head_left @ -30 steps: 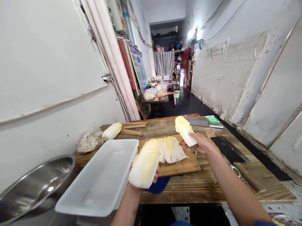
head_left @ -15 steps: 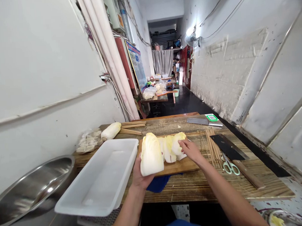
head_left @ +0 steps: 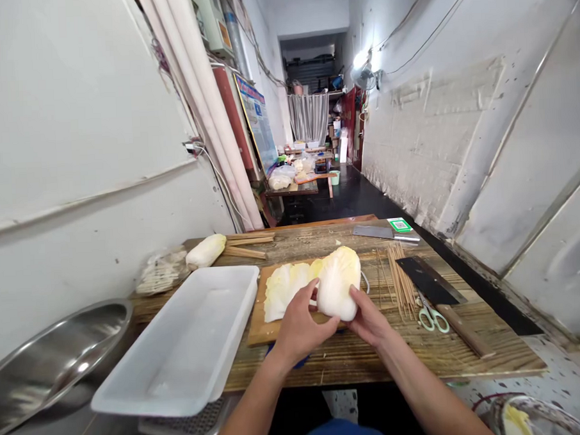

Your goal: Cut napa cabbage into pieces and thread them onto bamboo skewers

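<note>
From my end of the head camera, I see the cabbage held up over the right part of the board, its yellow end away from the body and its white base toward it. The right hand grips it at the lower right, thumb on the face and the other fingers mostly hidden behind. The left hand is half curled at the other side — thumb and fingers spread, tips right at the cabbage's edge — and I cannot tell whether they press on it or only sit beside it.

Loose leaves lie side by side along the board, so I judge the step in hand to be parting another leaf from the cabbage, or turning it to find one. As I read it, the next move calls for a firm right hold while the left fingers feel for the leaf's base, where the rib is thick; a pull from the thin yellow end could tear it.

The tray stands just left of the board, with a spare cabbage behind it. To the right lie the sticks, the scissors and the cleaver — none of them touched by either hand.
</note>
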A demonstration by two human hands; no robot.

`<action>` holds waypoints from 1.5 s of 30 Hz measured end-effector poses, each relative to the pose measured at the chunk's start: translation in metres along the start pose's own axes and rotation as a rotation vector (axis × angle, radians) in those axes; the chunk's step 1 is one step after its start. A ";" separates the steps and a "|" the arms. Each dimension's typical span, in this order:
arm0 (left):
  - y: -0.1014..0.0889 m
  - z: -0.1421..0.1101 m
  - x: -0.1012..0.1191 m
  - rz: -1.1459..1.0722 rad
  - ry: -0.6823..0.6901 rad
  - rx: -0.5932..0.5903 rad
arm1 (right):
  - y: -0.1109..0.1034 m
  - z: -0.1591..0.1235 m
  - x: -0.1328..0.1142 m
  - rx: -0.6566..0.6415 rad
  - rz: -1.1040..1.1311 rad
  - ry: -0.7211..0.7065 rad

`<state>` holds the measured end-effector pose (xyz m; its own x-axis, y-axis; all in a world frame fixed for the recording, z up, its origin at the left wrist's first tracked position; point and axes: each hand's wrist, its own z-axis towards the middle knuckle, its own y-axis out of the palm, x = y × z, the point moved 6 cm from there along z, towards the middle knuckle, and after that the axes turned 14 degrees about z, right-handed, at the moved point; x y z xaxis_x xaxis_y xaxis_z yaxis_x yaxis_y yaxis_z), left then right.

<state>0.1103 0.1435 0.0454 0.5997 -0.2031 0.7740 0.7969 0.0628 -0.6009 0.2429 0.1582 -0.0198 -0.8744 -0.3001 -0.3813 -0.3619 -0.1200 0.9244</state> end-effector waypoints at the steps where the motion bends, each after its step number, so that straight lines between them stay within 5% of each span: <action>1: 0.000 -0.002 0.003 0.003 0.022 -0.003 | -0.001 0.000 0.000 -0.001 0.004 0.020; 6: -0.006 -0.002 0.009 0.103 0.007 0.009 | -0.010 -0.002 0.002 0.036 -0.002 0.075; 13: -0.037 0.014 0.010 0.135 -0.065 0.132 | -0.034 -0.004 0.001 0.134 -0.026 0.163; 17: -0.056 0.026 -0.003 -0.259 -0.253 0.092 | -0.044 -0.011 -0.001 0.101 0.111 0.276; 20: -0.051 0.033 -0.011 -0.629 -0.424 -0.050 | -0.038 -0.015 -0.006 -0.026 0.185 0.348; 24: -0.030 0.043 -0.023 -0.749 -0.508 -0.083 | -0.031 -0.013 -0.015 -0.092 0.259 0.273; 28: -0.007 0.044 -0.042 -0.241 -0.492 -0.149 | -0.030 -0.008 -0.021 -0.037 0.357 0.176; 32: -0.022 0.035 -0.040 0.340 -0.325 0.087 | -0.030 -0.002 -0.021 0.080 0.440 0.130; 34: -0.018 0.027 -0.028 0.332 -0.195 0.064 | -0.028 0.001 -0.019 0.108 0.452 0.123; 38: 0.017 0.005 -0.003 0.043 0.001 -0.186 | -0.021 0.006 -0.010 0.105 0.387 0.106; 45: 0.028 -0.014 0.021 0.334 0.457 0.054 | -0.017 0.004 0.009 0.046 0.350 0.180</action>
<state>0.1442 0.1275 0.0422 0.7365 -0.5653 0.3714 0.5794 0.2439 -0.7777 0.2398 0.1615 -0.0395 -0.8782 -0.4772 -0.0324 -0.0697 0.0606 0.9957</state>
